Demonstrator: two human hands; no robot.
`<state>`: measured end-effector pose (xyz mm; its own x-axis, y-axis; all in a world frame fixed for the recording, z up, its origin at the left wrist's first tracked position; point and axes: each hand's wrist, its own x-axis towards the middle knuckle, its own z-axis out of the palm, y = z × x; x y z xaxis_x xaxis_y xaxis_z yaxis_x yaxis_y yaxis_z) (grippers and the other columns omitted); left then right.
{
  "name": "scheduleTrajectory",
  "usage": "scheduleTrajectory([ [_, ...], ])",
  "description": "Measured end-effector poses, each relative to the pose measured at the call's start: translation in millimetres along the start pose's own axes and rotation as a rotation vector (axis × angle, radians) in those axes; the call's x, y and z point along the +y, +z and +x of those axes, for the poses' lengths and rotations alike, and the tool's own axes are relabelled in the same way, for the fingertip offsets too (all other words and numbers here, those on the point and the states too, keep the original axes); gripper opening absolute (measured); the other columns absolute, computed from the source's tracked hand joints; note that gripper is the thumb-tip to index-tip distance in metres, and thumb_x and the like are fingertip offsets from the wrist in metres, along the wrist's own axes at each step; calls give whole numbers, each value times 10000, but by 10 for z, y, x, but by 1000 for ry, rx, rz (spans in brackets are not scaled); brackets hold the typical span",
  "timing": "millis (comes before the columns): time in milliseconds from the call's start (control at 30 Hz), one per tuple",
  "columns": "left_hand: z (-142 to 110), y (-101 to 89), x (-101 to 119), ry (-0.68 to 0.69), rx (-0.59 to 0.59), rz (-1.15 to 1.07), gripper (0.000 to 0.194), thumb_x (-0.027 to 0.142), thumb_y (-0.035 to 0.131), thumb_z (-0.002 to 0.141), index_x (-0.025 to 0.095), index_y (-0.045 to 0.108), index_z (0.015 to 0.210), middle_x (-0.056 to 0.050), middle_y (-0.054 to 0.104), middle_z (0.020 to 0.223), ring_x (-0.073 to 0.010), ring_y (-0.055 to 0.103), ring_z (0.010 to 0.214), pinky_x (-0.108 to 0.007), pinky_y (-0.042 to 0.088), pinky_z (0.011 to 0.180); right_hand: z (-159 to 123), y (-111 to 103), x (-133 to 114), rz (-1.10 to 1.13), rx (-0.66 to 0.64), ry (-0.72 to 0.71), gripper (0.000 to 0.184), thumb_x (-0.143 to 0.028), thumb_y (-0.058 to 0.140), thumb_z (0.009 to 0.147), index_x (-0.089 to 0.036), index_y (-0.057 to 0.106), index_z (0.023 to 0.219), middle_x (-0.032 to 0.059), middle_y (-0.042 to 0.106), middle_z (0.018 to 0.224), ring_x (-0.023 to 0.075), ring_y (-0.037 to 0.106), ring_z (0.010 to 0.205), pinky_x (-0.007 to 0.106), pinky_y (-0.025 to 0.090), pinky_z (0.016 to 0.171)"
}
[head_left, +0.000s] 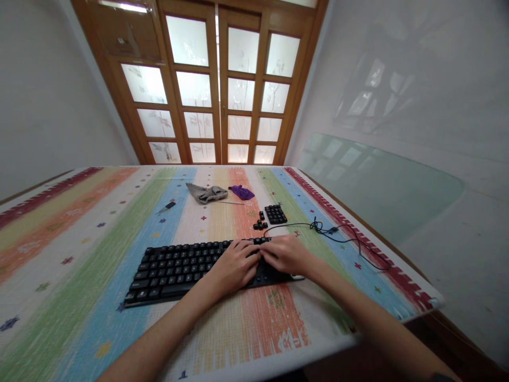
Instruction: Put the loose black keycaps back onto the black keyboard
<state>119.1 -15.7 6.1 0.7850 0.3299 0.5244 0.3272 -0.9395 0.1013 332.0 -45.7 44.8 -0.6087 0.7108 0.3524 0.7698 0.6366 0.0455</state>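
Observation:
A black keyboard (178, 268) lies across the table in front of me, with bare patches of its board showing at the right end. My left hand (237, 262) rests over the right part of it, fingers bent and held together, pointing right. My right hand (287, 253) comes in from the other side above the keyboard's right end, its fingers closed in a pinch. The fingertips of both hands meet near the top row of keys. Whatever sits between them is too small and covered to make out.
Behind the keyboard lie a block of loose keycaps (275, 214) and several scattered keycaps (260, 225). A black cable (338, 233) curls to the right. Farther back are a grey cloth (207, 193), a purple cloth (242, 192), a thin rod (233, 202) and a small black-ended tool (170, 205).

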Motion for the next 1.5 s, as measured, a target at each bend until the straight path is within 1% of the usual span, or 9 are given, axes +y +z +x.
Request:
scheduleTrajectory([
  [100, -1, -2, 2, 1, -8, 6, 237, 194, 533, 952, 168, 658, 1151, -98, 677, 1259, -276, 568, 1221, -468, 437, 1031, 228, -24, 264, 119, 136, 228, 217, -263, 526, 958, -197, 726, 904, 66, 764, 879, 187, 689, 792, 272, 438, 716],
  [167, 1, -8, 8, 1, -17, 12, 230, 199, 530, 961, 170, 661, 1147, -91, 676, 1280, -274, 561, 1239, -470, 428, 1034, 414, -11, 443, 74, 95, 396, 215, -257, 544, 940, -195, 742, 885, 62, 769, 910, 197, 690, 840, 276, 448, 755],
  [233, 4, -16, 16, -7, -26, 8, 232, 202, 526, 968, 176, 658, 1156, -83, 681, 1277, -261, 563, 1236, -464, 425, 1038, 585, 37, 594, -19, -22, 535, 214, -256, 550, 927, -197, 755, 914, 61, 770, 945, 206, 678, 907, 275, 451, 785],
  [433, 3, -24, 27, -29, -26, -24, 234, 228, 520, 975, 173, 638, 1169, -88, 686, 1272, -257, 572, 1225, -454, 436, 1031, 845, 293, 808, -108, -78, 661, 239, -237, 554, 893, -159, 769, 960, 122, 761, 981, 263, 634, 1007, 301, 459, 779],
  [800, -20, 5, 11, -36, -55, -23, 262, 230, 516, 971, 187, 625, 1205, -92, 657, 1326, -268, 545, 1280, -482, 407, 1062, 920, 482, 821, -154, -123, 681, 237, -250, 568, 904, -142, 779, 923, 171, 758, 973, 315, 620, 1031, 353, 458, 815],
  [1000, -13, 7, 8, -36, -48, -14, 279, 238, 518, 974, 180, 622, 1227, -91, 667, 1310, -273, 553, 1260, -480, 422, 1045, 941, 481, 803, -102, -39, 686, 213, -181, 564, 885, -139, 741, 995, 159, 751, 969, 306, 612, 1015, 357, 447, 849],
  [1167, -5, -5, 12, -33, -51, -15, 283, 228, 517, 971, 170, 626, 1226, -86, 662, 1321, -281, 551, 1257, -485, 429, 1039, 942, 317, 731, 2, 69, 640, 200, -187, 556, 903, -154, 711, 1024, 98, 751, 957, 254, 618, 970, 342, 435, 892],
  [1367, 5, -7, 7, -20, -51, -15, 266, 218, 516, 969, 174, 637, 1202, -88, 663, 1321, -283, 553, 1257, -482, 431, 1033, 656, 109, 519, 153, 135, 545, 100, -236, 642, 887, -182, 721, 856, 40, 742, 837, 180, 640, 812, 284, 460, 792],
  [1500, 15, -2, 6, -18, -45, -4, 248, 206, 539, 959, 168, 647, 1180, -87, 668, 1312, -290, 546, 1270, -486, 432, 1029, 361, 71, 354, 426, 189, 493, 82, -216, 654, 868, -171, 720, 848, 36, 745, 817, 154, 644, 709, 261, 470, 688],
])
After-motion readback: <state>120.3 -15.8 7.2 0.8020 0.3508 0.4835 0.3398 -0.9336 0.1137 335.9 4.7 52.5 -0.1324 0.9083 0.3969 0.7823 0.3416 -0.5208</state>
